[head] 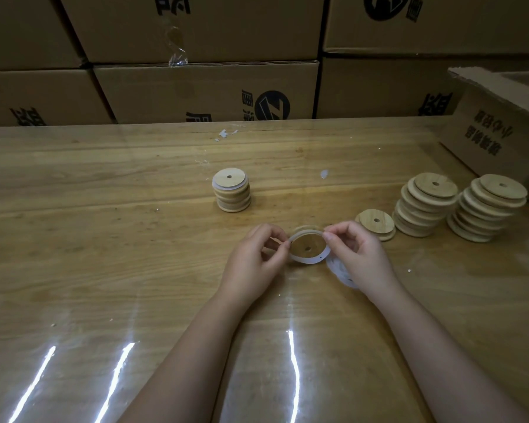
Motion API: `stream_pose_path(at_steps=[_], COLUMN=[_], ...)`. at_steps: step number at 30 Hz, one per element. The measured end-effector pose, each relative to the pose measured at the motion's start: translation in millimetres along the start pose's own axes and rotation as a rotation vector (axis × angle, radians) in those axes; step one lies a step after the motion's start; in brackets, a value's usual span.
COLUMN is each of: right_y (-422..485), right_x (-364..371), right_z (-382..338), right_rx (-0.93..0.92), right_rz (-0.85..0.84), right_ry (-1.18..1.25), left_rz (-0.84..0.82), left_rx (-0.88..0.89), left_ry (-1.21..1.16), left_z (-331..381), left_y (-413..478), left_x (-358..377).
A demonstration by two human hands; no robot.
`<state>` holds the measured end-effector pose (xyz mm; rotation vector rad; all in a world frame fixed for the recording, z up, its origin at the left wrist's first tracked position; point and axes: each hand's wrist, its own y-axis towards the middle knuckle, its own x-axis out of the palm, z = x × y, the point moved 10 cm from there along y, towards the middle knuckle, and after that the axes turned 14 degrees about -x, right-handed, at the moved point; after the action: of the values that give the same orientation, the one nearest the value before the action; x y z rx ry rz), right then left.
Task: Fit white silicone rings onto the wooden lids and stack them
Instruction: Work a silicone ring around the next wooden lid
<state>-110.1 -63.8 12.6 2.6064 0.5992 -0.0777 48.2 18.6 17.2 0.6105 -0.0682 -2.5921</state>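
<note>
My left grip [254, 257] pinched the left edge of the white silicone ring [307, 261], and my right grip [361, 257] pinched its upper right edge, both clenched on it. The ring circled a wooden lid [301, 244] near the middle of the desk [104, 209]; I could not tell whether the lid rested there or was lifted. More white rings [338, 271] lay under my right palm. Farther back stood a short stack of ringed lids [232, 195]. To the right were bare lids: a low pile [376, 227], a leaning stack [425, 206] and a second leaning stack [487, 209]. Cardboard boxes [205, 90] lined the far edge.
</note>
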Motion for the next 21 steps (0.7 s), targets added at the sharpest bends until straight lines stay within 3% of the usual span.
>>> stream_pose_path(at_steps=[10,21], right_y=[0.6,-0.4], right_x=[6.4,8.2], right_z=[-3.6,-0.9], right_rx=[-0.055,-0.051], right_rz=[-0.025,-0.042], right_ry=[0.034,0.015], left_rz=[-0.028,0.004], left_rx=[0.025,0.029], left_ry=[0.174,0.041], left_z=[1.0,2.5], left_y=[-1.9,-0.7], left_x=[8.9,-0.1])
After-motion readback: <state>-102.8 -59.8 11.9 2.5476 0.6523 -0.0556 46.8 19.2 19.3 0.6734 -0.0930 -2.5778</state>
